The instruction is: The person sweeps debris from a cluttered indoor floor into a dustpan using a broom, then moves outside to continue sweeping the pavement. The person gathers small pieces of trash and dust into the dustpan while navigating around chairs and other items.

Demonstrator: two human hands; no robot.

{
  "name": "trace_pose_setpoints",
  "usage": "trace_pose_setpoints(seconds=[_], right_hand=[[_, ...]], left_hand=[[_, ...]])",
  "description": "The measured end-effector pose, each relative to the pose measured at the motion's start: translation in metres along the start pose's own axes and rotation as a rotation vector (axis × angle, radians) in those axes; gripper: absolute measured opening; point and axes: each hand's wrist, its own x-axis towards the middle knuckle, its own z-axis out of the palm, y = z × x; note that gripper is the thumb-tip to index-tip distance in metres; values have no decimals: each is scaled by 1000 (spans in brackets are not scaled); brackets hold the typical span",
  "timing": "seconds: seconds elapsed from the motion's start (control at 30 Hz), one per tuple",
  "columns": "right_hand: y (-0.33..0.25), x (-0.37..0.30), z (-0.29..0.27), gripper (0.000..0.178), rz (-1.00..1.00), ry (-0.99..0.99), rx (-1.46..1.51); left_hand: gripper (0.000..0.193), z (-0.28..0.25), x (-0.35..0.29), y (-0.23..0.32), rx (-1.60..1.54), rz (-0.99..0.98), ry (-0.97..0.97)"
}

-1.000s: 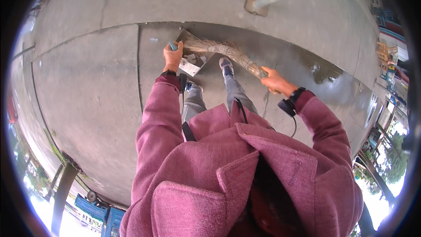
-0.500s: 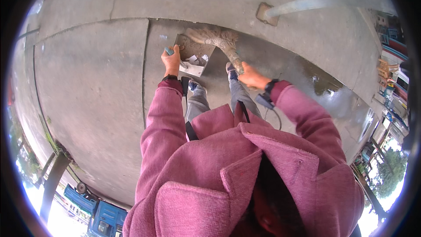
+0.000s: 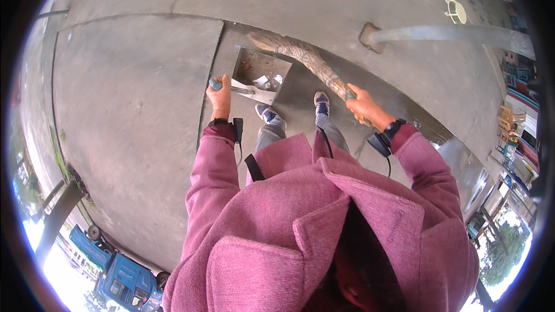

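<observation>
My left hand [image 3: 219, 99] is closed round the handle of a dustpan [image 3: 245, 67]. White paper scraps [image 3: 263, 82] and brown dirt lie inside the pan, which rests on the concrete ahead of my feet. My right hand [image 3: 366, 106] grips the lower end of a straw broom [image 3: 309, 58]. The broom slants up and to the left, and its bristle end is beyond the pan's far edge, blurred a little. Whether the bristles touch the ground I cannot tell.
My shoes [image 3: 322, 104] stand just behind the dustpan. A pale post [image 3: 451, 33] rises from the ground at the right, with a light round stool [image 3: 456, 11] past it. Dark wet ground [image 3: 425, 117] stretches to the right. A blue truck [image 3: 122, 277] is at lower left.
The broom has swung away from over the pan, straightening out beyond its far edge. My right hand has moved to the right with it. The left hand still holds the dustpan.
</observation>
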Motion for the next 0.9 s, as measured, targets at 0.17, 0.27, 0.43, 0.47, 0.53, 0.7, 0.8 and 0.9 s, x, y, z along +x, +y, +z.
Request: trace_pose_setpoints(seconds=[0.17,0.27,0.43,0.47,0.53,0.7,0.8,0.9], right_hand=[[-23,56,55,38,-81,-28,132],[-27,87,95,35,-93,-34,144],[-47,94,167,38,-257,-26,-452],[-53,88,167,39,-276,-24,-626],[-61,67,144,35,-109,-100,-465],[-71,1,60,36,-22,-265,-190],[-68,-23,54,35,40,-33,-97],[-51,-23,48,32,-29,114,79]], left_hand=[[22,-34,13,13,-46,-6,65],[23,-41,28,9,46,-8,84],[18,-64,70,-13,81,-33,49],[23,-68,77,-20,123,-39,75],[24,-79,89,-30,168,-55,83],[25,-94,101,-38,90,36,46],[18,-100,105,-38,138,88,12],[19,-107,109,-38,4,-39,22]])
